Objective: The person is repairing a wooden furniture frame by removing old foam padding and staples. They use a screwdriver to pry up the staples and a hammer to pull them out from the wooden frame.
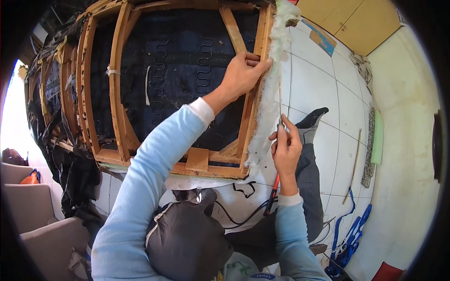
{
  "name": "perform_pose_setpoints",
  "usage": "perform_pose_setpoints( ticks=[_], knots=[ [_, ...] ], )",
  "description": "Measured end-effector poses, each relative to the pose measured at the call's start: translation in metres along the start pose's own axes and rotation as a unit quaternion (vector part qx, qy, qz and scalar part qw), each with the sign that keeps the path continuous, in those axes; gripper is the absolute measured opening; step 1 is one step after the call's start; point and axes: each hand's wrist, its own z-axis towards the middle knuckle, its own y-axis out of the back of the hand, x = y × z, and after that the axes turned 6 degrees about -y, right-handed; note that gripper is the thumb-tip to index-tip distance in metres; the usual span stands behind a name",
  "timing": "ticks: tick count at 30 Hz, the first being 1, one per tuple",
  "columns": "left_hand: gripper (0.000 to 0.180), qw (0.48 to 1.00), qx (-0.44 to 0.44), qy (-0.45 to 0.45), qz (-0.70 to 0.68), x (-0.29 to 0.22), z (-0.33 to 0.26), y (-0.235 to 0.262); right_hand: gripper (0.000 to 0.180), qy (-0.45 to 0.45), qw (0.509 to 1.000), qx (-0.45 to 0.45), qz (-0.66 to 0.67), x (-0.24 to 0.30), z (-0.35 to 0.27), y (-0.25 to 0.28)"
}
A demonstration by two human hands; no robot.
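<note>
A sofa frame of wooden slats lies in front of me, backed with dark cloth and strung with zigzag metal springs. My left hand is closed around its right-hand rail, with the thumb across the outer edge. White fibre padding runs down the outside of that rail. Just right of the padding, my right hand grips a long thin tool, its slim shaft pointing away from me. The tool's handle is mostly covered by the fingers, so its exact kind cannot be made out.
A red and black handled tool and a black cable lie on the white tiled floor. Blue straps and a thin stick are at the right. Upholstered seats stand at the left, a wooden cabinet at the far right.
</note>
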Motion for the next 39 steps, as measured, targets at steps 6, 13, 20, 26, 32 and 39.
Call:
perform_pose_setpoints(
  ticks=[6,13,20,26,32,39],
  knots=[
    [0.076,0.998,-0.062,0.034,0.004,-0.001,0.010,-0.008,0.036,0.024,0.999,0.023,-0.022,0.015,-0.014,0.003],
    [0.078,0.983,-0.062,0.104,-0.136,-0.001,0.012,-0.009,0.037,0.036,0.995,0.020,-0.087,0.044,0.031,-0.002],
    [0.088,0.997,-0.018,-0.008,-0.068,-0.003,-0.016,-0.012,0.033,0.062,0.987,-0.004,-0.149,0.062,0.035,-0.020],
    [0.093,0.996,-0.010,-0.003,-0.088,-0.006,-0.020,-0.022,0.033,0.103,0.991,0.013,-0.085,0.025,0.057,-0.014],
    [0.089,0.995,-0.045,-0.005,-0.084,0.004,-0.022,-0.033,0.032,0.159,0.981,0.009,-0.112,0.025,0.064,-0.019],
    [0.082,0.994,-0.025,0.013,-0.109,0.002,-0.018,-0.025,0.033,0.290,0.942,-0.071,-0.152,-0.002,0.075,-0.027]
  ],
)
